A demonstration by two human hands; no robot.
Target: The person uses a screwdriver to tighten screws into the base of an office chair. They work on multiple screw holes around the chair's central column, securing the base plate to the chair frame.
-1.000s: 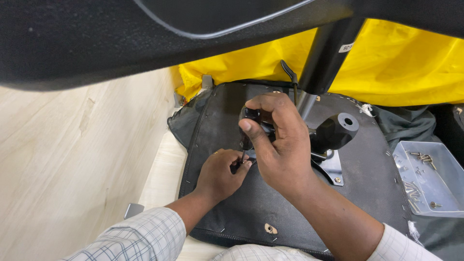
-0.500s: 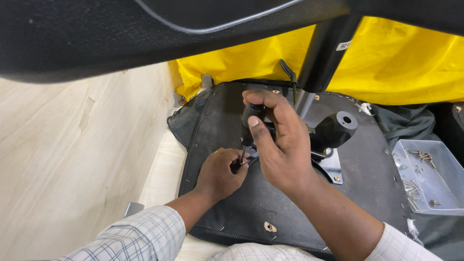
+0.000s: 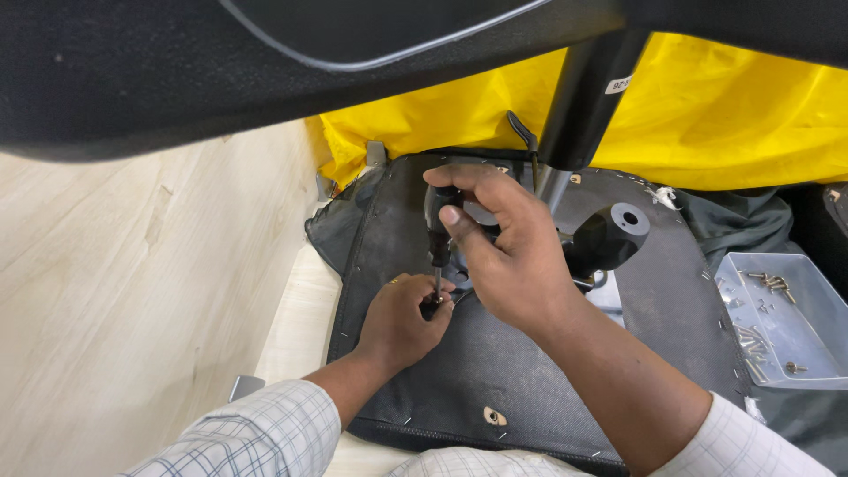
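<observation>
Right hand is clamped on the screwdriver handle, shaft running near-vertical toward 6 o'clock. Left hand pinches the tip there, against the black seat underside, directly below the grip.

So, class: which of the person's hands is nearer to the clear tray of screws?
Right. The right hand grips the screwdriver mid-seat, closer to the tray at the far right. The left hand steadies the tip, farther left.
</observation>
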